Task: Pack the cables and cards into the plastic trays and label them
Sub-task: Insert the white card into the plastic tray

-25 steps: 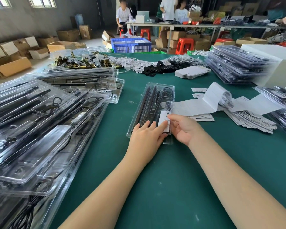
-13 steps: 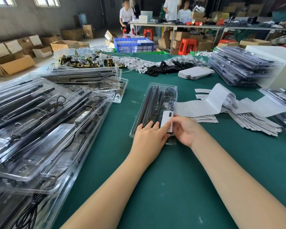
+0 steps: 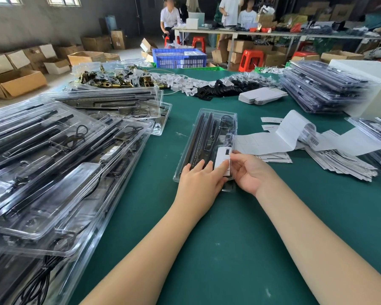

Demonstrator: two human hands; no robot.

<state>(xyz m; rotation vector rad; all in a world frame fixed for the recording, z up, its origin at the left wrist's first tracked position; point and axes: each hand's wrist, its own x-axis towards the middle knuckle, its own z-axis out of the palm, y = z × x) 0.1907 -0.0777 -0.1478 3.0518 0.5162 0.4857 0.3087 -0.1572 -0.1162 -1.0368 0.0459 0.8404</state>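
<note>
Here the clear plastic tray (image 3: 209, 139) lies on the green table (image 3: 240, 238), just right of the heap of filled trays (image 3: 59, 164). The left hand (image 3: 199, 183) lies flat on the tray's near end, fingers straight, its forefinger pressing the white label (image 3: 223, 160). The right hand (image 3: 250, 171) curls round the tray's near right edge, thumb on the label. Label sheets (image 3: 295, 137) sprawl right of the tray.

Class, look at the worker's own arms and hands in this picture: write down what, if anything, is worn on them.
Nothing is worn. Both forearms are bare as far as the frame shows, with no sleeve in view. The left hand and the right hand carry no gloves, and no watch, bracelet or ring shows on the wrists or the visible fingers.
</note>
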